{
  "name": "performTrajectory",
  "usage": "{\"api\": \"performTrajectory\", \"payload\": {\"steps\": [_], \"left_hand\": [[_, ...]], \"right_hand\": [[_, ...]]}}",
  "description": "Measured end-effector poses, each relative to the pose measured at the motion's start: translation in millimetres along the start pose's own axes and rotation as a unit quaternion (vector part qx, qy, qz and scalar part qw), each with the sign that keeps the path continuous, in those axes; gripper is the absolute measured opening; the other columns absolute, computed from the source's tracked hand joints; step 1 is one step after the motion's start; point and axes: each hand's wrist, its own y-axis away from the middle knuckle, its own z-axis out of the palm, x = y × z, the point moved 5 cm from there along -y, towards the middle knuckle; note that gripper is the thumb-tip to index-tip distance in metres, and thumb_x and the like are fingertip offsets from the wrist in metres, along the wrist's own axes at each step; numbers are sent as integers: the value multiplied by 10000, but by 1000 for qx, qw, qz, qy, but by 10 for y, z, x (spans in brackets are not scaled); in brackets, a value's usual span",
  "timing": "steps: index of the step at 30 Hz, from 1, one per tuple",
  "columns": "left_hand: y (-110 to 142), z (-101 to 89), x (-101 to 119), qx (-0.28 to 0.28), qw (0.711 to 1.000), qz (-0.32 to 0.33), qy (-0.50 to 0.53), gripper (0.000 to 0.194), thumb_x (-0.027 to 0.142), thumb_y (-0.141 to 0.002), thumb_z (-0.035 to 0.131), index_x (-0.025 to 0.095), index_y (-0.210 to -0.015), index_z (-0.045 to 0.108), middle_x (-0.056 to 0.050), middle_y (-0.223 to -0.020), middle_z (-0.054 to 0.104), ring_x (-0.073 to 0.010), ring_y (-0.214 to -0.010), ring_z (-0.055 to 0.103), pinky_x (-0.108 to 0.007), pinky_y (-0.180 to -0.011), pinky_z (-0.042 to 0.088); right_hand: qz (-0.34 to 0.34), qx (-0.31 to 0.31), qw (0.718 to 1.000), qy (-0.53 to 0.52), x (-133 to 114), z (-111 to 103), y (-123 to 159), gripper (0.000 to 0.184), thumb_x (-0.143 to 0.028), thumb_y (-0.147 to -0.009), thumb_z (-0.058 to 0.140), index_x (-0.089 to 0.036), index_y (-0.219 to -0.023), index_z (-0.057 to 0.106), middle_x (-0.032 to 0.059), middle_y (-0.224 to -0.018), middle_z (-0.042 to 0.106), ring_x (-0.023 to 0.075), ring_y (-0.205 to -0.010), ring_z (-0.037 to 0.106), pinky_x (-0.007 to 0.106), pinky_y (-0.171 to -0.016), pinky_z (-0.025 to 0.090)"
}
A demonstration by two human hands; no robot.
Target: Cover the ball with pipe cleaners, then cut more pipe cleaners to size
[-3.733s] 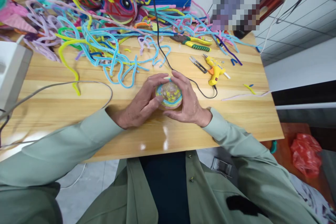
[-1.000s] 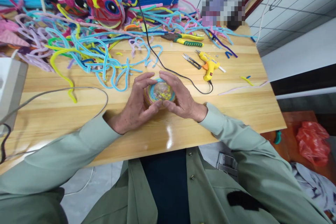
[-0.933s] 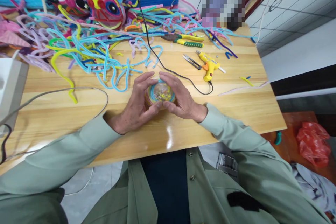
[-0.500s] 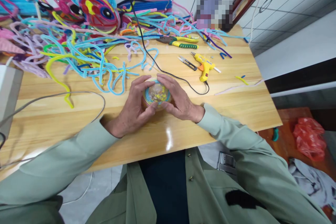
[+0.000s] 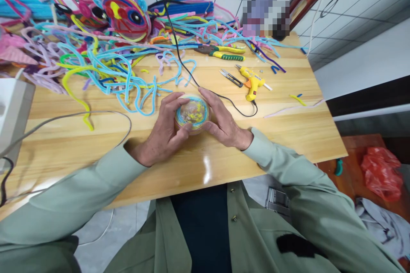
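A round clear plastic piece (image 5: 192,113) lies near the middle of the table, ringed with light blue pipe cleaner and showing yellow bits in its centre. My left hand (image 5: 168,126) wraps its left side, with the thumb on the near rim and the fingers at the far rim. Around the right side curves my right hand (image 5: 224,121), its thumb and index finger spread along the edge in a looser hold. The piece's underside is hidden. Beyond my right hand lie a yellow hot glue gun (image 5: 252,82) and small thread snips (image 5: 231,78).
Tangled pipe cleaners (image 5: 124,81) cover the back left, below two colourful animal-like masks (image 5: 126,15). Pliers (image 5: 221,52) with yellow-green handles lie farther back. A black cord (image 5: 179,57) crosses behind my hands. At left stands a white box (image 5: 14,115); a red thermos (image 5: 304,0) leans at the back right.
My right hand has loosened and shifted slightly right, its thumb sliding off the top to the side, so more of the round piece shows. My left hand keeps its hold. The view has shifted slightly.
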Motion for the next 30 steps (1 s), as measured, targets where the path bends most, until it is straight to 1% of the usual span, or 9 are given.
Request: {"api": "performTrajectory", "payload": {"steps": [4, 7, 10, 13, 17, 20, 22, 26, 30], "left_hand": [[2, -21, -15, 12, 1000, 9, 23, 622, 490, -1100, 605, 280, -1652, 410, -161, -1593, 511, -348, -1535, 483, -623, -1284, 460], [-5, -10, -2, 6, 1000, 7, 13, 617, 477, -1107, 596, 264, -1653, 403, -166, -1590, 522, -345, -1540, 485, -621, -1293, 453], [-1, 11, 7, 4, 1000, 1, -7, 601, 505, -1117, 568, 250, -1636, 404, -189, -1587, 524, -352, -1545, 484, -626, -1287, 453], [6, 29, -9, 17, 1000, -6, -13, 600, 551, -1109, 564, 277, -1622, 414, -179, -1575, 528, -348, -1530, 497, -618, -1275, 468], [6, 33, -18, 33, 999, -3, -7, 601, 569, -1090, 591, 298, -1602, 430, -168, -1544, 532, -353, -1497, 519, -632, -1238, 505], [4, 28, -8, 30, 999, -14, 4, 581, 545, -1089, 596, 333, -1600, 417, -159, -1544, 527, -362, -1507, 510, -658, -1248, 492], [5, 25, 2, 27, 999, -25, 6, 572, 543, -1089, 598, 356, -1596, 409, -152, -1551, 521, -365, -1517, 501, -673, -1258, 478], [4, 41, 36, 24, 1000, -17, -1, 608, 559, -1074, 632, 332, -1591, 405, -158, -1563, 505, -380, -1513, 506, -692, -1256, 470], [3, 52, 58, 24, 999, 2, -21, 619, 587, -1086, 598, 312, -1602, 395, -157, -1564, 499, -376, -1505, 508, -686, -1229, 506]], "right_hand": [[21, -29, 999, -9, 16, 44, 2, 893, -751, -1072, 458, -272, -1783, 211, 121, -1843, 340, 325, -1719, 323, 583, -1424, 306], [19, -25, 999, -26, -5, 71, -11, 894, -727, -1082, 452, -227, -1781, 206, 153, -1841, 334, 322, -1718, 324, 589, -1427, 294], [35, -25, 998, -35, -6, 91, -26, 899, -768, -1068, 427, -257, -1776, 216, 122, -1847, 330, 318, -1724, 312, 597, -1428, 288], [60, -30, 997, -39, 9, 105, -31, 923, -810, -1037, 448, -284, -1768, 242, 102, -1845, 339, 330, -1724, 313, 617, -1422, 292], [54, -29, 997, -37, 6, 111, -32, 939, -836, -1031, 408, -306, -1778, 201, 90, -1849, 327, 321, -1734, 292, 635, -1419, 282], [46, -26, 998, -27, -5, 112, -30, 885, -784, -1064, 390, -312, -1784, 183, 88, -1853, 316, 293, -1739, 279, 598, -1428, 274], [29, -16, 999, -30, -30, 109, -26, 854, -730, -1085, 417, -300, -1784, 181, 112, -1850, 316, 287, -1735, 288, 586, -1423, 285], [20, 9, 999, -40, -73, 123, -7, 833, -672, -1098, 465, -272, -1775, 190, 170, -1830, 325, 306, -1717, 317, 610, -1392, 324], [22, 27, 999, -27, -107, 161, 11, 815, -637, -1098, 455, -282, -1769, 157, 177, -1817, 325, 335, -1708, 323, 647, -1384, 318]]}}
